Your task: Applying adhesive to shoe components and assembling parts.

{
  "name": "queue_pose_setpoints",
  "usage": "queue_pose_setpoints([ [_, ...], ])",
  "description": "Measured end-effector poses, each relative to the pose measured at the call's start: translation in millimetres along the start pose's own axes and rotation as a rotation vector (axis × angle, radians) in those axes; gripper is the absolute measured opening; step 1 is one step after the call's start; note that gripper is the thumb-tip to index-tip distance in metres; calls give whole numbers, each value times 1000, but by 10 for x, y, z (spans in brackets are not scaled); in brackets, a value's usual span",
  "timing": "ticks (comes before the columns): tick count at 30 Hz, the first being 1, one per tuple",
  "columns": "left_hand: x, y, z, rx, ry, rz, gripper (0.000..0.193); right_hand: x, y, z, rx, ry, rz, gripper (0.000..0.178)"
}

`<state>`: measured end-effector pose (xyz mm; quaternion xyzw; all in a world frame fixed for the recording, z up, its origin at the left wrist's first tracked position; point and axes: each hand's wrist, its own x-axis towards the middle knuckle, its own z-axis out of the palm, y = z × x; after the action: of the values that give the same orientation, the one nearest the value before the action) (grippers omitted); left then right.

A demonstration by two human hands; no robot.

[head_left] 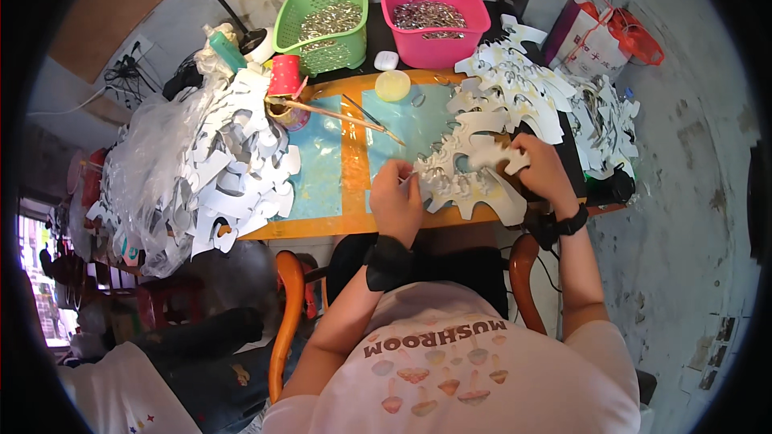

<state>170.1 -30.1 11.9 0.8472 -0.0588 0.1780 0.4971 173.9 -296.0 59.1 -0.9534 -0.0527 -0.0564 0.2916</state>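
Note:
My right hand [545, 170] is closed on the edge of a white cut-out piece [500, 154] with a scalloped outline. It holds the piece just above a spread of similar cut-outs [468, 193], which carry yellowish patches and small shiny metal parts. At the left end of this spread is my left hand [396, 201], with thumb and fingers pressed together. Whatever is between those fingertips is too small to make out. Beyond the left hand, a thin brush [386, 130] and a wooden stick [330, 114] lie slanting over a blue sheet [318, 164].
A big heap of white cut-outs [233, 185] lies at left, partly under clear plastic. More cut-outs [515, 84] overlap at right. Green [331, 44] and pink [438, 40] baskets of metal clips stand behind. A red cup [285, 76], round yellow pad [392, 86] and lamp [217, 4] are nearby.

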Motion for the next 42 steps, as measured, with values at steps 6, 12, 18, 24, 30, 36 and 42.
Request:
queue_pose_setpoints([
  [6, -103, 14, -121, -14, -55, -7, 14, -162, -298, -175, 126, -12, -2, 39],
  [12, -149, -48, -151, 2, -52, -18, 8, -215, -392, 47, -83, -20, -91, 26],
  [18, -155, -108, -111, 142, -42, 86, 17, -6, 188, 111, -181, 11, 139, 29],
  [24, -41, -102, -138, 0, -246, -38, 21, -17, 340, 102, 32, -66, 175, 31],
  [30, 6, -86, -130, -147, -240, -24, 19, -27, 334, 111, 141, -72, 97, 30],
  [36, 18, -17, -141, -150, -214, 50, 14, -71, -368, -165, 164, 40, 76, 35],
  [42, 183, 492, -112, -282, -305, 195, 19, 68, -488, 329, 285, 36, -640, 70],
])
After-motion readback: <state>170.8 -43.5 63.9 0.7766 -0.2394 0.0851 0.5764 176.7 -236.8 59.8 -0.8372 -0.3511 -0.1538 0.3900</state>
